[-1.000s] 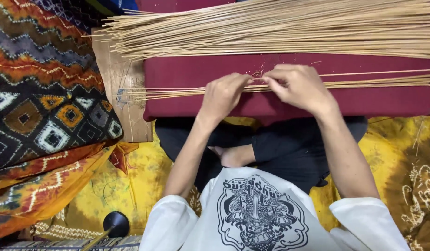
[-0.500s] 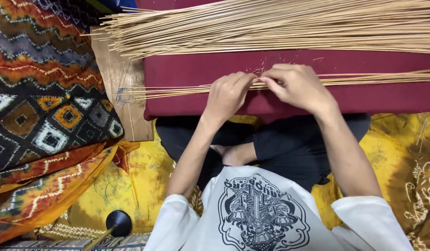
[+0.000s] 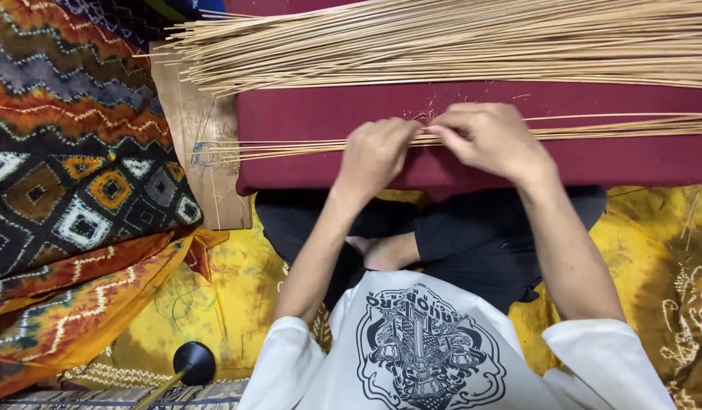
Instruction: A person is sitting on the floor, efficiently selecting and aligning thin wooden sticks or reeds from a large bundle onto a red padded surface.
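A small bundle of thin pale sticks lies across a dark red cloth-covered board in front of me. My left hand and my right hand meet over the middle of this bundle, fingers pinched on the sticks where a fine thread or fibre seems to sit. A much larger pile of the same sticks stretches across the far side of the board.
A wooden plank sticks out left of the board. Patterned batik cloths lie at left, a yellow cloth underneath. A black round-ended tool rests near my left knee.
Both hands stay on the small bundle with only slight finger movement; the view has shifted a little.
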